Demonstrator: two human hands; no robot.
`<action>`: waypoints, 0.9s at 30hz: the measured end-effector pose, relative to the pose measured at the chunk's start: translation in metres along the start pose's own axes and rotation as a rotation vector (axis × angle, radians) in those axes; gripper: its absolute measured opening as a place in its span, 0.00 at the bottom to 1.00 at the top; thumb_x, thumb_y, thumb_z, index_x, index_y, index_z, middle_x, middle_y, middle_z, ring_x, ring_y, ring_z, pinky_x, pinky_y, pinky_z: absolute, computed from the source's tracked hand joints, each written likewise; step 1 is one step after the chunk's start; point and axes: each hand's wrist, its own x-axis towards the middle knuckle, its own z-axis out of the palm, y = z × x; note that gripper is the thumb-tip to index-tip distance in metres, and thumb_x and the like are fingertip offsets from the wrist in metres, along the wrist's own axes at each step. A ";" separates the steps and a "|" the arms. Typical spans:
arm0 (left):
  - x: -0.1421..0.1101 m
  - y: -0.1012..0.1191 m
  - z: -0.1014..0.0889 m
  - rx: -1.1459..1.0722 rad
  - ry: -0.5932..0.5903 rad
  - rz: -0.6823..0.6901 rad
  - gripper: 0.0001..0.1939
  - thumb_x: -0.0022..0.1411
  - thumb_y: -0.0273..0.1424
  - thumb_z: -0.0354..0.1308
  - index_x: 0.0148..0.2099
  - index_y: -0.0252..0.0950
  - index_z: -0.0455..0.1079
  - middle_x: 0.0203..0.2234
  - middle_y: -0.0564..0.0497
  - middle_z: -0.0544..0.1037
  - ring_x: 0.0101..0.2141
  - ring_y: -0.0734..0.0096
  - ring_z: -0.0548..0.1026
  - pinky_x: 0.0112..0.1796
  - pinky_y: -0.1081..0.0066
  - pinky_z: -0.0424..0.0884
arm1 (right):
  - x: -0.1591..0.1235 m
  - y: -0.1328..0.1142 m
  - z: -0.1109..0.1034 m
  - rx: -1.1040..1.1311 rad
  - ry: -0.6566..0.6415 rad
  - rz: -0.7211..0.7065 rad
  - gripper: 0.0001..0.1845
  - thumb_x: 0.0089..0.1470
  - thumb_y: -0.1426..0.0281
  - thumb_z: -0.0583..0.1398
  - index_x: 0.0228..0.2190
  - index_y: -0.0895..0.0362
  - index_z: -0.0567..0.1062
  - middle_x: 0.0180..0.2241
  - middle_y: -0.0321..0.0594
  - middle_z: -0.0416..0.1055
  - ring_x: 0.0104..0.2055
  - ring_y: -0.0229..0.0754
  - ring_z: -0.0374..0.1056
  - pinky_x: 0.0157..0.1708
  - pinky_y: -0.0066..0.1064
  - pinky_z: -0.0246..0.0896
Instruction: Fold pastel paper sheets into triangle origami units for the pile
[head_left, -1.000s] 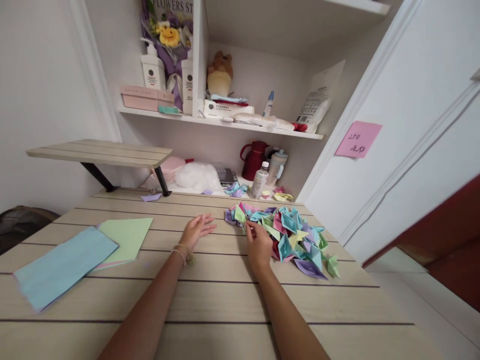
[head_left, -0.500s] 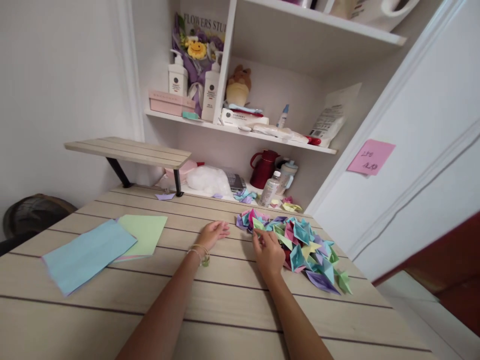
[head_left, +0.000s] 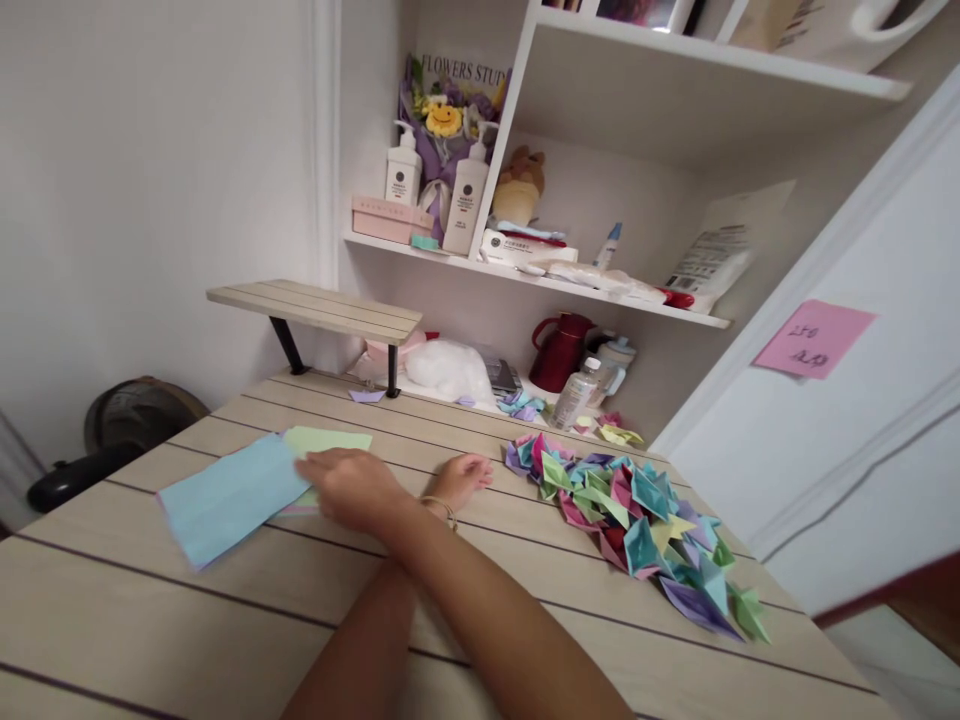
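My right hand [head_left: 352, 487] reaches across my left forearm to the paper sheets on the left. Its fingers stretch toward the right edge of a light blue sheet [head_left: 232, 498] and over a pale green sheet [head_left: 330, 439]; they are slightly blurred, and whether they touch the paper I cannot tell. My left hand [head_left: 463, 482] rests on its side on the table, open, fingers loosely bent and holding nothing, with a bracelet [head_left: 442, 508] at the wrist. To its right lies a heap of folded paper boats [head_left: 637, 530] in blue, green, pink, purple and yellow.
A small raised wooden shelf [head_left: 322, 310] stands at the table's back left. Behind the table are a clear bottle [head_left: 575, 397], a red jug [head_left: 560, 352] and a white plastic bag [head_left: 450, 372]. A pink note [head_left: 815, 338] sticks to the right wall.
My right hand has left the paper boat heap and swung left over my left forearm to the sheets. The view has turned slightly left. My left hand stays on the table.
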 end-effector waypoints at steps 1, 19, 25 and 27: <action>0.000 0.000 0.000 0.014 0.004 0.009 0.14 0.49 0.38 0.59 0.34 0.31 0.71 0.30 0.44 0.77 0.29 0.68 0.76 0.38 0.66 0.69 | 0.011 -0.006 0.007 -0.037 -0.036 -0.070 0.16 0.51 0.76 0.54 0.43 0.57 0.66 0.44 0.43 0.69 0.44 0.41 0.64 0.41 0.32 0.60; 0.001 -0.008 0.000 0.219 -0.035 0.100 0.08 0.51 0.33 0.56 0.33 0.36 0.72 0.26 0.48 0.78 0.30 0.68 0.75 0.36 0.70 0.68 | 0.020 -0.023 0.026 -0.087 -0.209 -0.081 0.13 0.52 0.61 0.56 0.24 0.55 0.74 0.37 0.37 0.73 0.37 0.41 0.68 0.40 0.35 0.60; 0.001 -0.003 0.000 0.162 -0.037 0.075 0.08 0.50 0.33 0.57 0.33 0.35 0.71 0.26 0.48 0.78 0.29 0.68 0.75 0.36 0.69 0.68 | -0.009 -0.017 0.017 0.032 -0.018 0.056 0.10 0.52 0.62 0.57 0.38 0.43 0.73 0.58 0.31 0.51 0.58 0.47 0.48 0.54 0.49 0.40; 0.000 0.001 0.001 0.135 -0.034 0.054 0.08 0.49 0.33 0.58 0.32 0.34 0.71 0.26 0.48 0.78 0.29 0.68 0.75 0.36 0.68 0.68 | -0.025 -0.012 0.004 0.096 0.037 0.100 0.13 0.52 0.71 0.57 0.39 0.43 0.73 0.59 0.31 0.47 0.59 0.45 0.45 0.55 0.48 0.39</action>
